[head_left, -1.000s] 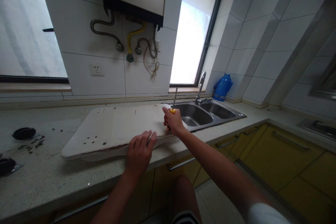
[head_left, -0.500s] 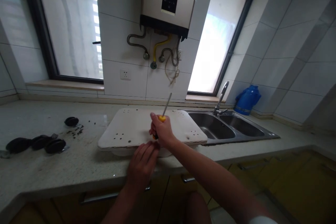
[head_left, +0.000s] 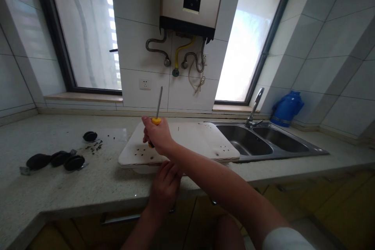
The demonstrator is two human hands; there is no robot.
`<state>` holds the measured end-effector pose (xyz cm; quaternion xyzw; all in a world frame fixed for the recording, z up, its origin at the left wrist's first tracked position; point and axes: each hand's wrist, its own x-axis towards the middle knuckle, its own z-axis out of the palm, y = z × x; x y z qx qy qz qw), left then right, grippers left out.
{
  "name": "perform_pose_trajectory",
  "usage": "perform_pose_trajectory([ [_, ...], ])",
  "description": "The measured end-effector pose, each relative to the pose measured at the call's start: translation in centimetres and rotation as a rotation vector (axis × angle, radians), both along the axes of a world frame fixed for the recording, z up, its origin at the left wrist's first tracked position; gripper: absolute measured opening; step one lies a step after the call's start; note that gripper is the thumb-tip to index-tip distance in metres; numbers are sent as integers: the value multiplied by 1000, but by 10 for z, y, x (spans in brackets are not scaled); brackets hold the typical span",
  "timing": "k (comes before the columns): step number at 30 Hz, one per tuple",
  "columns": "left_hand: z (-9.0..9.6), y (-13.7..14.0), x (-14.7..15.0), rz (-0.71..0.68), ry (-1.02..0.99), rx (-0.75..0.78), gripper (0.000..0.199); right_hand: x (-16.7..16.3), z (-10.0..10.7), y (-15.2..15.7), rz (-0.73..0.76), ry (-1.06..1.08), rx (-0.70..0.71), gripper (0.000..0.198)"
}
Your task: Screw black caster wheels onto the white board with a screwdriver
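Observation:
My right hand (head_left: 158, 134) is closed around the yellow-and-black handle of a screwdriver (head_left: 159, 103), its metal shaft pointing up. It is over the left part of a white board (head_left: 193, 140) with rounded corners and groups of small holes. A small dark screw (head_left: 178, 128) seems to stand on the board. My left hand (head_left: 165, 185) is at the board's front edge, fingers bent together; their tips are partly hidden under my right forearm, and what they hold cannot be seen. Beneath the board, a paler rounded part (head_left: 143, 169) shows.
Several black round parts, perhaps casters (head_left: 74, 162), lie left on the stone counter (head_left: 96, 187). Small dark screws (head_left: 96, 146) are scattered near them. A double steel sink (head_left: 288, 149) with a faucet (head_left: 255, 107) adjoins the board on the right, and a blue jug-like container (head_left: 286, 108) stands behind.
My right hand has moved left across the board with the screwdriver, uncovering the small screw. My left hand stays at the front edge. The view has shifted slightly left.

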<state>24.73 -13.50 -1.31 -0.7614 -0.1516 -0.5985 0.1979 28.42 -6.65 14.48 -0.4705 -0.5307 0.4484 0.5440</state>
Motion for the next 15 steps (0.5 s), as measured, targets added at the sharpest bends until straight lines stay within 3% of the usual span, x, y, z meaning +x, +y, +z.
perform_pose_trajectory([
  [6, 0, -2, 2, 4, -5, 6, 28, 5, -12, -3, -28, 31, -30, 40],
  [10, 2, -2, 1, 20, -1, -5, 24, 5, -9, -11, -9, 78, -20, 35],
  [15, 16, -12, -3, 25, 33, -32, 26, 36, -2, -62, -100, 213, 96, 45],
])
